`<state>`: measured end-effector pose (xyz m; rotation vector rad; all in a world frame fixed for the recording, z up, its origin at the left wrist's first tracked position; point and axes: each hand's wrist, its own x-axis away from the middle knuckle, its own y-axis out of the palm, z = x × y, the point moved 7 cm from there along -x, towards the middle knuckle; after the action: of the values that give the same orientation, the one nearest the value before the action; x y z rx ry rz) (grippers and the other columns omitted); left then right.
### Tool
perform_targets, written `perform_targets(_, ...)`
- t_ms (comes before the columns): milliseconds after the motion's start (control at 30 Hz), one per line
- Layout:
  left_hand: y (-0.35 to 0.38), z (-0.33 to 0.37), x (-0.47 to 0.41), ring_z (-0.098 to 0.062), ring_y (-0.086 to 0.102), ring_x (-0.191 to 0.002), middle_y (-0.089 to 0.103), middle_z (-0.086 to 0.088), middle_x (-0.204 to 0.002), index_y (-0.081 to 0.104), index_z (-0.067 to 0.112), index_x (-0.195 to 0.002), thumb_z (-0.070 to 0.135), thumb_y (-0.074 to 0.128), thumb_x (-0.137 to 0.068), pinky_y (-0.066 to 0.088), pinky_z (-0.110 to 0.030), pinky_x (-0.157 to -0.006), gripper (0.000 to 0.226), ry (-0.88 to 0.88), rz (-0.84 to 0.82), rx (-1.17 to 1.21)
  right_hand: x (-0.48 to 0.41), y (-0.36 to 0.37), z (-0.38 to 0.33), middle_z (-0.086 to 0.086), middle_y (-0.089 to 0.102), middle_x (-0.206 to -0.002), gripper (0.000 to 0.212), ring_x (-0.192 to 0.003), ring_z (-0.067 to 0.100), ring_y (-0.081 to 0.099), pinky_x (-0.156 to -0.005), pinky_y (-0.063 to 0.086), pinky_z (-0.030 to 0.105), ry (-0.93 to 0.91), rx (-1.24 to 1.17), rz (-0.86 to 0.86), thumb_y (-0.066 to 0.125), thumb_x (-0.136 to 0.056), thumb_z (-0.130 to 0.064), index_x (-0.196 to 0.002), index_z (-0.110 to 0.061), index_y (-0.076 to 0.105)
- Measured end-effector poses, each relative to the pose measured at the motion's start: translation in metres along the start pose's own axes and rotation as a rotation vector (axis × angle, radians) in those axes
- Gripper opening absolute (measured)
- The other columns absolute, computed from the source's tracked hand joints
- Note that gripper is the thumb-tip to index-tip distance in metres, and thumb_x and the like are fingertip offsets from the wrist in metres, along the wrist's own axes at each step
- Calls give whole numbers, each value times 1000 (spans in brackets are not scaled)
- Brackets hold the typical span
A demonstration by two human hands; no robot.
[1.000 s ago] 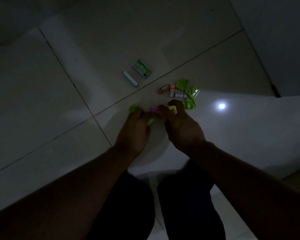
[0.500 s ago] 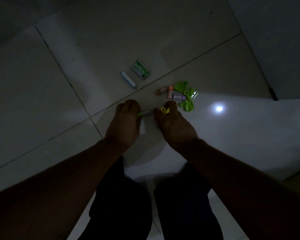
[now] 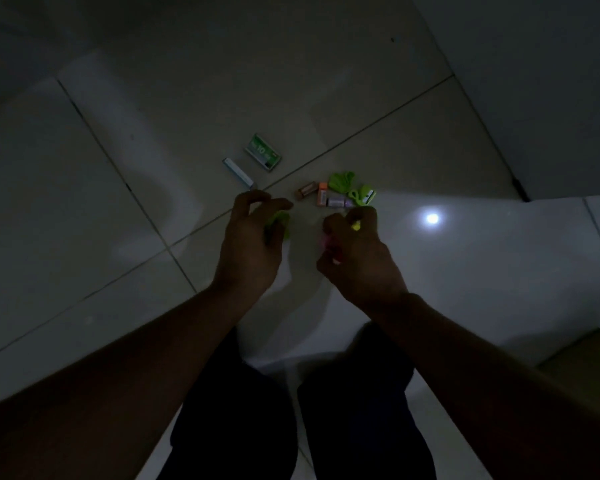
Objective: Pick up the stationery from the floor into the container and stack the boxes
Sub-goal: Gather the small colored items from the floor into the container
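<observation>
Pale glossy tiles make up the floor (image 3: pixel 84 209), seen in dim light, with one bright lamp reflection (image 3: pixel 432 218) to the right of the hands.

Head view, findings:

1. Left hand (image 3: pixel 253 244): raised over the floor with its back to the camera and its fingers curled and slightly fanned. A light green piece (image 3: pixel 278 220) shows beneath the fingers. Whether the hand grips it or merely hovers over it cannot be told.

2. Right hand (image 3: pixel 357 261): fingers and thumb closed in a pinch. A yellow piece (image 3: pixel 355 226) shows at the fingertips and a pink piece (image 3: pixel 334 251) at the thumb side of the same hand. The two hands are apart.

3. Loose stationery on the floor, just beyond the right hand, in a tight cluster: a brown eraser (image 3: pixel 305 190), an orange eraser (image 3: pixel 322 194), a lilac eraser (image 3: pixel 338 201), a green crumpled piece (image 3: pixel 340 180) and a green sharpener (image 3: pixel 365 196). Several of these touch one another.

4. Beyond the left hand, well apart from that cluster: a green box (image 3: pixel 263 153) lying flat, and a slim white box (image 3: pixel 238 172) just beside it. Neither is stacked.

5. A brown box (image 3: pixel 589 355) shows at the right edge, beside the right forearm; its contents are not visible.

6. Dark trousers (image 3: pixel 243 427) fill the lower centre, and a grey wall (image 3: pixel 551 98) the upper right.
</observation>
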<state>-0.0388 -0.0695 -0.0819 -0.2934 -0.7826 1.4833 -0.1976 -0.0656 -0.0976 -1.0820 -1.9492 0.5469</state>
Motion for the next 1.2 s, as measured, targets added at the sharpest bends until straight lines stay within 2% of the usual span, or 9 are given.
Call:
perform_targets(200,25,38,-36,-2,47,-96,47,-12,-118,67,4,-111,9,68,-84,39,-3,-84,28,87,-93,75,-10,-38,30,14,33,-119,37,-61,24,52,-55,47,30,93,45,158,63,-82,-17,-115,-10,47)
perform_targets(333,43,56,-65,-26,55,-103,47,-19,-121,63,2,-113,11,70,-83,40,-21,-88,32,198,-272,-102,-31,-33,39,20,36,-121,44,-79,28,50,-62,51,37,26,162,44,56,-85,-22,-124,-7,43)
perform_targets(467,63,58,-84,-34,44,-126,35,-20,-143,42,4,-139,16,68,-85,31,-29,-103,62,221,-494,-326,-37,-26,44,22,27,-133,71,-84,29,50,-73,48,34,39,179,-13,62,-84,-32,-144,-16,29)
perform_targets(533,74,57,-88,-36,40,-130,31,-21,-146,32,6,-145,18,67,-86,30,-35,-109,69,226,-608,-432,-38,-24,45,20,25,-135,64,-88,30,53,-77,51,36,66,188,-11,59,-87,-30,-144,-22,31)
perform_targets(667,87,59,-90,-41,44,-122,27,-21,-145,30,14,-147,22,59,-92,36,-44,-106,64,270,-693,-629,-38,-27,44,18,29,-132,46,-87,34,54,-76,53,42,90,131,4,53,-92,-26,-136,-22,41)
perform_targets(900,90,67,-88,-43,47,-116,42,-22,-133,33,6,-138,12,62,-89,39,-46,-92,57,316,-684,-668,-39,-31,46,20,30,-130,55,-81,29,49,-69,38,29,111,92,5,59,-84,-16,-135,-15,39)
perform_targets(1067,83,64,-87,-40,49,-119,51,-24,-131,28,-1,-143,15,64,-89,37,-34,-92,67,291,-622,-471,-36,-31,47,20,31,-131,54,-86,34,53,-71,44,32,108,83,7,56,-87,-15,-138,-14,37)
perform_targets(1133,75,61,-89,-40,55,-109,58,-25,-118,36,-3,-136,15,67,-86,32,-32,-78,62,231,-546,-356,-32,-29,49,21,32,-133,55,-94,37,52,-75,49,37,97,99,4,54,-88,-16,-140,-15,36)
perform_targets(1200,63,59,-90,-33,61,-84,62,-20,-96,45,3,-125,17,69,-84,30,-27,-58,49,157,-469,-215,-28,-27,50,19,32,-136,56,-101,37,51,-81,51,41,88,118,-7,54,-89,-17,-141,-17,33)
